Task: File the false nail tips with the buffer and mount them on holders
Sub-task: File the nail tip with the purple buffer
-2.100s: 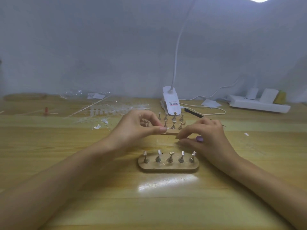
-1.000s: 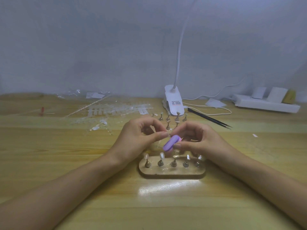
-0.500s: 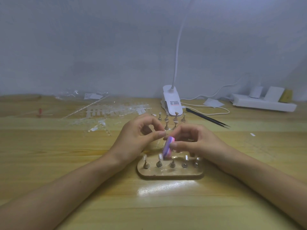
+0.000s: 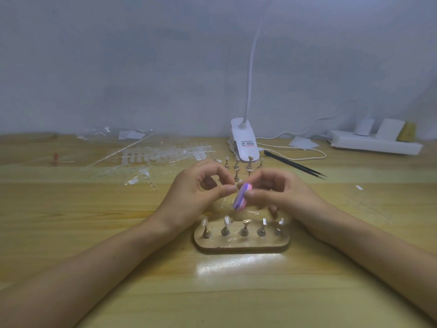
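My right hand [image 4: 281, 192] pinches a small purple and pink buffer [image 4: 241, 197], held nearly upright above the wooden holder base [image 4: 241, 245]. My left hand [image 4: 198, 192] has thumb and forefinger pinched together right beside the buffer's top; the clear nail tip between them is too small to make out. The base carries several metal holders; the two on the left bear pale nail tips [image 4: 227, 220]. A second group of metal holders [image 4: 236, 170] stands farther back, partly hidden by my hands.
Strips of clear nail tips [image 4: 160, 155] and plastic wrapping lie at the back left. A white clip lamp [image 4: 244, 140] stands behind the holders, black tweezers [image 4: 295, 165] to its right, a white power strip [image 4: 376, 144] at the far right.
My right hand picked up the purple buffer from the table and brought it to my left fingertips. The buffer has turned from slanted to nearly upright.
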